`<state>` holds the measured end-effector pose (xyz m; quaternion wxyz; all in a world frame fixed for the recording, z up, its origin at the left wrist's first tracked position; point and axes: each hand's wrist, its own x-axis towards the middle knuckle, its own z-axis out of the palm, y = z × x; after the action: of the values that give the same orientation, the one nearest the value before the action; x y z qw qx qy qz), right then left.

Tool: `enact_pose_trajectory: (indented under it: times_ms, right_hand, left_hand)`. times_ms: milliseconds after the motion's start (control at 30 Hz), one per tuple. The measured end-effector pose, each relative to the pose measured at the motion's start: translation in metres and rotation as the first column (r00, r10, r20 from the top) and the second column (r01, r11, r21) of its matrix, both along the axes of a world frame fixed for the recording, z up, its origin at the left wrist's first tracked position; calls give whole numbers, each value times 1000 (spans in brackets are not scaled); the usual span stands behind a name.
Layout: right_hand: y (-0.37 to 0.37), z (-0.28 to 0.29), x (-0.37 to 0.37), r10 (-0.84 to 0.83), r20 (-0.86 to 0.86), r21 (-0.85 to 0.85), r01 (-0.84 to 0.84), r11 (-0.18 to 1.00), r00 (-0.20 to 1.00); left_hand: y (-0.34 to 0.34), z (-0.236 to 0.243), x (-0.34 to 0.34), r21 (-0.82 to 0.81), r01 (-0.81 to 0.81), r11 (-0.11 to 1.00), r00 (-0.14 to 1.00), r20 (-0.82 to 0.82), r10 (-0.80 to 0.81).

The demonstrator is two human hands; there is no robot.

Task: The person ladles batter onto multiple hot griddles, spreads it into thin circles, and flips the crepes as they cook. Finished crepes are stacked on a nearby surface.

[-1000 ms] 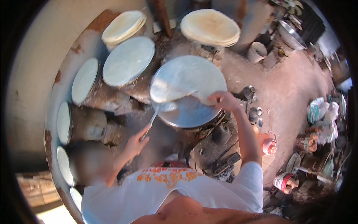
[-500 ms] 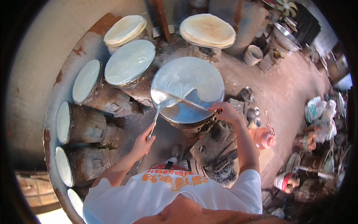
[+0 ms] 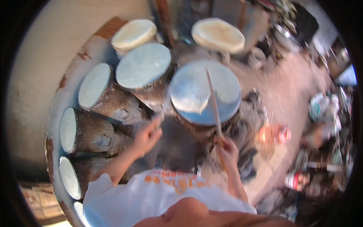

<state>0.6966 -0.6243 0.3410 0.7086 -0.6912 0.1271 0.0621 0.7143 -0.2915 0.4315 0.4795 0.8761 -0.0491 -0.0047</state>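
In front of me stands a round griddle (image 3: 230,102), partly covered by a thin pale layer of batter (image 3: 189,100) with a ragged near edge. The rest of its surface is bare and shiny. My right hand (image 3: 227,149) grips a long, flat wooden stick (image 3: 214,104), which slants forward over the griddle. To the left of the griddle, away from its rim, my left hand (image 3: 146,139) is closed. A short greyish piece of a long-handled tool (image 3: 161,119) sticks out past its fingers; motion blur hides the tool's far end.
More round griddles (image 3: 143,65) with pale tops curve along the left wall on brown drum stoves. Stacks of round flatbreads (image 3: 218,34) stand at the back. A pinkish-orange jug (image 3: 275,134) sits right of my right arm. Bags (image 3: 325,113) and clutter line the right side.
My left hand has drawn the long-handled tool back off the griddle. My right hand has come nearer me, and the stick now points forward instead of lying crosswise. The view has shifted.
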Motion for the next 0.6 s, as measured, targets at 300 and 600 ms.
enact_pose_trajectory:
  times_ms: [300,600]
  right_hand:
    - [316,-79,80,-324,-91,545,319,776,942]
    - [287,-49,-1,-564,-196,563,563,605,802]
  left_hand:
    - [62,31,27,-626,46,779,994,-48,-97]
    - [99,35,22,-700,111,705,967,-87,-238]
